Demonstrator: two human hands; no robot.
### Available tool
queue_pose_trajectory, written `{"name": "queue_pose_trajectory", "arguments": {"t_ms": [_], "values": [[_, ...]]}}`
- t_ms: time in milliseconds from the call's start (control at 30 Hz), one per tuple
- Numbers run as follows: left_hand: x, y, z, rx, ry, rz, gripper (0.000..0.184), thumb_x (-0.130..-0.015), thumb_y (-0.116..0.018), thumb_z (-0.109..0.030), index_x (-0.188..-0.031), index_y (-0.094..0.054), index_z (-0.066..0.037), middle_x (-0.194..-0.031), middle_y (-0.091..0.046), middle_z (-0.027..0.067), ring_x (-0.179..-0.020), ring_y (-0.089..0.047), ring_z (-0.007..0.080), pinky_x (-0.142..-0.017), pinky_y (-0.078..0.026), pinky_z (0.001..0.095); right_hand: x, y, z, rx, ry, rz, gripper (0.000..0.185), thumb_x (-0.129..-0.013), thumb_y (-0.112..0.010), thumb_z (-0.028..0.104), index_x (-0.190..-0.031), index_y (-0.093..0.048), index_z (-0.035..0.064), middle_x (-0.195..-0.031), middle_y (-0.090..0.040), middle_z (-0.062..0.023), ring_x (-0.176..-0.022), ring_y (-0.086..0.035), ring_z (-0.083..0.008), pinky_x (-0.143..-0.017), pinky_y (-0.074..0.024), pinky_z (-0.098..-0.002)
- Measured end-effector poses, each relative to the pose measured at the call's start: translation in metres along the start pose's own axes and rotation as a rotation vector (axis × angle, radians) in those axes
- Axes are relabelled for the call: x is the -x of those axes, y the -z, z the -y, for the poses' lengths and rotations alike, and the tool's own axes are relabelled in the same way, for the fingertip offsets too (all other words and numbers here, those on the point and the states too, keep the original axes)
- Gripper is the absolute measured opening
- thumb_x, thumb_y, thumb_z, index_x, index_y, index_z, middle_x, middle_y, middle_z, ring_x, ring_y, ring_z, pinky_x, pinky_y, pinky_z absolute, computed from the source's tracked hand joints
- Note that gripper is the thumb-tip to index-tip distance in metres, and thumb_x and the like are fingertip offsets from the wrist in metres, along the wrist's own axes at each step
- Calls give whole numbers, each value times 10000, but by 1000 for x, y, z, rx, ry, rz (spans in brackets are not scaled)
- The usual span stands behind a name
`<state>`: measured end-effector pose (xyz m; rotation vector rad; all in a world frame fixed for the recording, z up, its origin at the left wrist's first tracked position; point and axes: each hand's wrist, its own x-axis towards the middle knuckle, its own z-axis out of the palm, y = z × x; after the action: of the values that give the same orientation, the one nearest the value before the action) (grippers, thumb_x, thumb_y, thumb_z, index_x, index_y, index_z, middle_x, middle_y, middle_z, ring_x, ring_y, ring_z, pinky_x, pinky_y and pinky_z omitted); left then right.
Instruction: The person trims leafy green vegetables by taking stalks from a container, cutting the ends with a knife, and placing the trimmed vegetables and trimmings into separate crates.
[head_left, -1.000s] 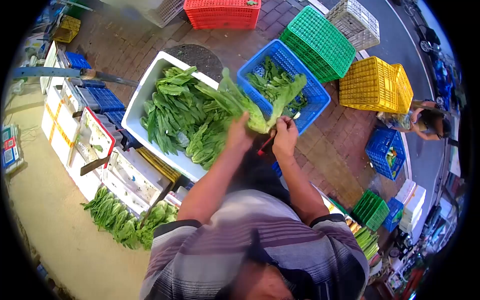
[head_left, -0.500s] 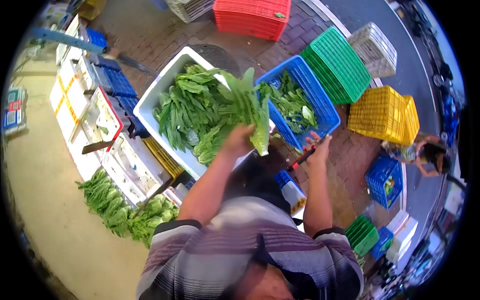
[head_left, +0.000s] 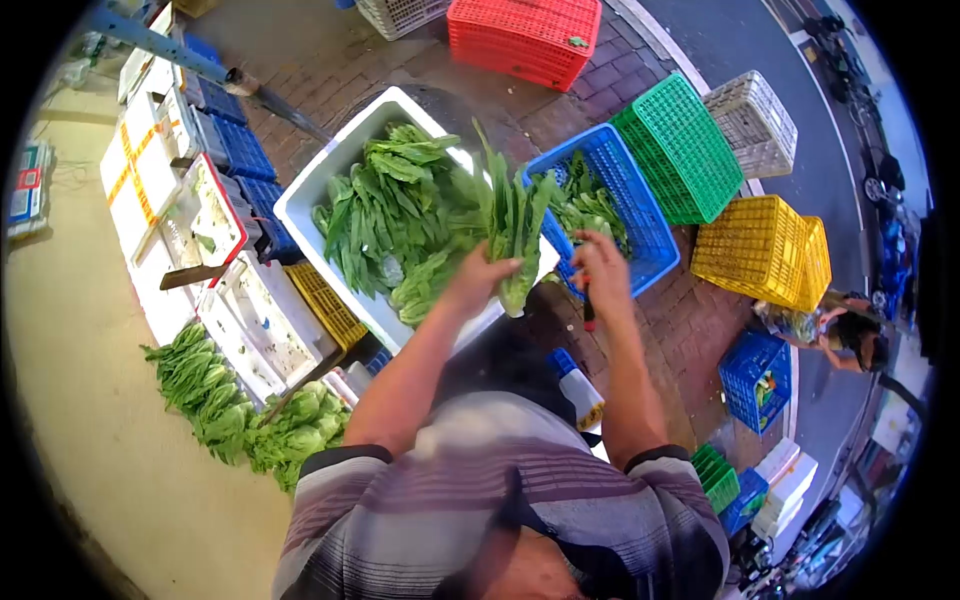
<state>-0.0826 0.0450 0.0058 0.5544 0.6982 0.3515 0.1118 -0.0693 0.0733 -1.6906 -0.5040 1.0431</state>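
Note:
My left hand is closed round the base of a long-leaved head of lettuce, its leaves pointing up and away from me. To its right, my right hand is curled round a slim knife with a red and black handle; its blade is hard to make out. The lettuce is held over the near right edge of a white foam box with many green leafy heads in it. Beyond my right hand, a blue crate holds loose leaves.
Green, yellow and red crates stand around. On the left are foam boxes, with lettuces laid beside them. A metal pole reaches in from upper left. A person is at the far right.
My right hand has moved up and left, nearer the lettuce, and the knife has turned to point more toward me. The lettuce has shifted slightly and stays in my left hand.

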Motion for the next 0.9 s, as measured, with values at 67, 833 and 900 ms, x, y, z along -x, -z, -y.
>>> {"name": "queue_pose_trajectory", "arguments": {"t_ms": [67,833,900], "values": [[-1,-9,-1,-92,-30,8,541,-892,-707,-78,-1353,-448,36,-1152,-647,121,-985,-659,184,-862,-539,317,-3,-21,4,10,-54,117,375,-1013,-557,246,-1299,-542,4,-761,-563,-26,-558,-492,-79,-519,-408,-239],[-1,-28,13,-187,113,100,479,-901,-669,-76,-1338,-500,24,-1127,-661,109,-959,-657,200,-879,-535,337,-33,50,-24,-54,52,-357,380,-985,-606,208,-1321,-521,51,-699,-538,-11,-568,-491,-93,-527,-439,-250],[1,-25,13,-10,125,119,472,-913,-644,-114,-1343,-496,14,-1120,-659,122,-939,-665,221,-853,-554,357,-39,73,-32,-164,-32,-386,410,-984,-607,237,-1332,-518,39,-702,-535,-18,-562,-488,-102,-537,-467,-262]]}}
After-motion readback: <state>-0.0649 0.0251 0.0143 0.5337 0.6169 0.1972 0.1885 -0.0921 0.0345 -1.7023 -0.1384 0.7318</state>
